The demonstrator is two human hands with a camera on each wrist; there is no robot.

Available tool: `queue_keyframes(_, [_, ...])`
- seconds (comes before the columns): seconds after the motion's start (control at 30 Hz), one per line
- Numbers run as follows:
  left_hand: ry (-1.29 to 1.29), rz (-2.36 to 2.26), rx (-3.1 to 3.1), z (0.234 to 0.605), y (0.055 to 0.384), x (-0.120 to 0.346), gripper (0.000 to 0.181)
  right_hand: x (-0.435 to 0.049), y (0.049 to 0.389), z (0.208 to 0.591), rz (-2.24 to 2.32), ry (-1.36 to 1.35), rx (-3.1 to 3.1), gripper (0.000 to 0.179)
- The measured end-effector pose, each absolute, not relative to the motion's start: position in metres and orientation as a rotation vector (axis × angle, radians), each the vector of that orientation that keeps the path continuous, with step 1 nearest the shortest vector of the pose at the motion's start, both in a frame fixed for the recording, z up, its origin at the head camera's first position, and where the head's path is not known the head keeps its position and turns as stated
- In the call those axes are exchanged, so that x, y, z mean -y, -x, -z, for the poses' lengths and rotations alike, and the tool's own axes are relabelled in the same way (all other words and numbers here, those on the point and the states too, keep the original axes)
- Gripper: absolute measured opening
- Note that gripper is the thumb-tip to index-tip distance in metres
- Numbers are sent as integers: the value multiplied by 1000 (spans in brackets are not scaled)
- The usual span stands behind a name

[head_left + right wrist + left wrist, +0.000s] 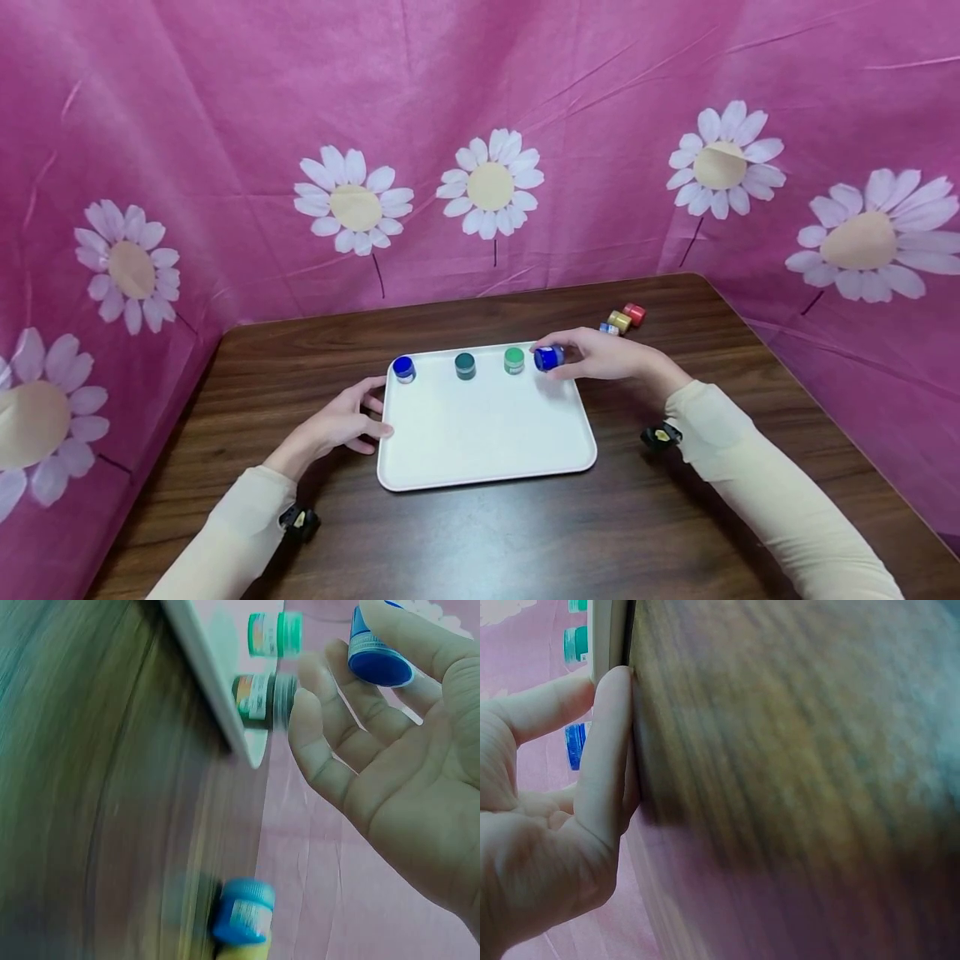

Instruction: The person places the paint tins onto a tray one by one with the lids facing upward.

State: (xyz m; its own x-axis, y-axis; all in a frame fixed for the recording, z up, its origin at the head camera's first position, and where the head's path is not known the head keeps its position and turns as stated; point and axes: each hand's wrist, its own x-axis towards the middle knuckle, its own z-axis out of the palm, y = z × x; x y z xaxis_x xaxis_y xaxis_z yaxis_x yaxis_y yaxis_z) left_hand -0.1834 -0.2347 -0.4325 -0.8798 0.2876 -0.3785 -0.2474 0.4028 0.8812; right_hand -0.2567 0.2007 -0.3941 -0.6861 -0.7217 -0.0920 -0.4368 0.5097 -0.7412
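My right hand (pixel 592 354) pinches a blue paint jar (pixel 549 358) between thumb and fingers, over the far right part of a white tray (pixel 487 433). In the right wrist view that jar is tilted, and a dark paint jar (pixel 255 701) stands near the tray's corner, below the light green paint jar (pixel 274 634); the head view does not show the dark one. My left hand (pixel 341 421) holds the tray's left edge, thumb on the rim and fingers along the side. Along the tray's far edge stand another blue paint jar (pixel 403 369) and a dark green paint jar (pixel 465 366).
Beyond my right hand, a red jar (pixel 633 314), a yellow jar (pixel 619 321) and a light blue jar (pixel 609 329) lie in a row on the brown wooden table (pixel 487 542). A pink curtain (pixel 420 83) with large daisies surrounds its far side and both ends.
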Motion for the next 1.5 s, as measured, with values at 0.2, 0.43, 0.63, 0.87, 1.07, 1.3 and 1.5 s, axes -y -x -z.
queue_keyframes(0.2, [-34,-1489,-2185,433,184,236,93,-176,256,396,959,1007,-2353,52])
queue_keyframes(0.43, [-20,-1486,-2187,435,187,236,92,-135,254,393,885,1138,-2311,53])
queue_keyframes(0.63, [-15,-1491,-2194,437,188,239,92,-99,253,391,840,1245,-2259,52])
queue_keyframes(0.87, [-29,-1488,-2190,438,188,239,93,-68,250,395,873,1269,-2203,50])
queue_keyframes(1.07, [-32,-1478,-2194,437,189,236,93,-44,249,400,891,1269,-2151,49])
queue_keyframes(1.3, [-35,-1470,-2203,433,189,234,92,-27,245,399,823,1213,-2138,46])
queue_keyframes(1.5, [-35,-1470,-2199,433,186,235,93,-18,242,401,750,1152,-2149,48])
